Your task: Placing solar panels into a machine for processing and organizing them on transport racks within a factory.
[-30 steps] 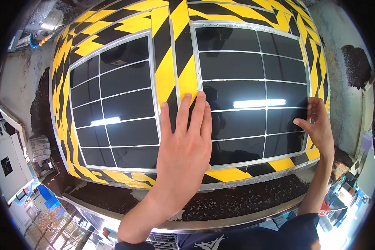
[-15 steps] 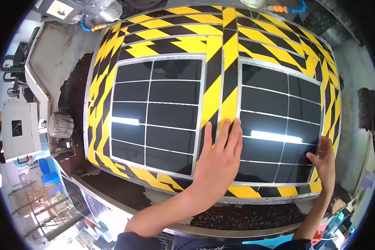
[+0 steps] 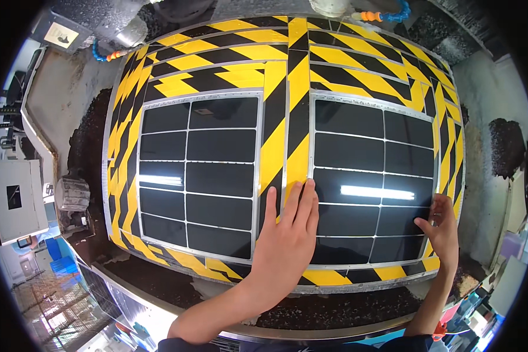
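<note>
Two glossy black plates, the left plate (image 3: pixel 220 176) and the right plate (image 3: pixel 349 152), lie side by side on a bed (image 3: pixel 274 138) covered with yellow-and-black striped tape. White lines divide each plate into several rectangles. My left hand (image 3: pixel 284 246) rests palm down on the tape strip between them, its fingers spread and its fingertips near the right plate's left edge. At that plate's lower right edge is my right hand (image 3: pixel 443 226), fingers slightly bent and thumb held apart over the black surface. Neither hand holds anything visible.
Jointed coolant hoses, a left hose (image 3: pixel 108 57) and a right hose (image 3: pixel 387 13), hang beyond the bed. A grey cylindrical part (image 3: pixel 73 193) stands to its left. Dark, wet residue (image 3: pixel 334 308) lines the trough in front. A metal rim (image 3: pixel 311 333) runs nearest me.
The view has shifted, so the bed and plates sit farther left and slightly lower. Both hands keep nearly the same places against the plates.
</note>
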Tool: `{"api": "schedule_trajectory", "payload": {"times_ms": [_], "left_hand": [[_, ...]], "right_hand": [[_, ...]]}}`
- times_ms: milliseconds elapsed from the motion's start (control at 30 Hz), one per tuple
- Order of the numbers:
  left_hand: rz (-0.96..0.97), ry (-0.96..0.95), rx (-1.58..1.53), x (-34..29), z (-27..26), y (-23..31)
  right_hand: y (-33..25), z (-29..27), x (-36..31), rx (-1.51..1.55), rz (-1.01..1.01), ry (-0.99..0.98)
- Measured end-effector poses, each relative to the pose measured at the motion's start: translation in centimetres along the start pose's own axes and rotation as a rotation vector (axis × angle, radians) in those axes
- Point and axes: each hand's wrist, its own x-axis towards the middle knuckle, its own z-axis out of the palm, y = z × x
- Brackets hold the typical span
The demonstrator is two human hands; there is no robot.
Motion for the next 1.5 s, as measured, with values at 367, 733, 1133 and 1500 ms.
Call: {"api": "schedule_trajectory", "payload": {"times_ms": [367,733,1133,1500], "left_hand": [[-0.008,-0.009,-0.026,0.1,0.4,0.9],[0.016,-0.031,-0.001,0.4,-0.1,1.0],[0.021,-0.046,-0.012,-0.1,0.4,0.8],[-0.003,-0.101,-0.087,0.7,-0.4,2.6]], "right_hand": [[0.6,-0.3,0.0,0.000,0.065,-0.009],[1.1,0.2,0.2,-0.303,-0.270,0.223],[-0.3,-4.1,-1.9,-0.265,-0.261,-0.225],[4.1,0.6,-1.0,-0.486,-0.409,0.244]]}}
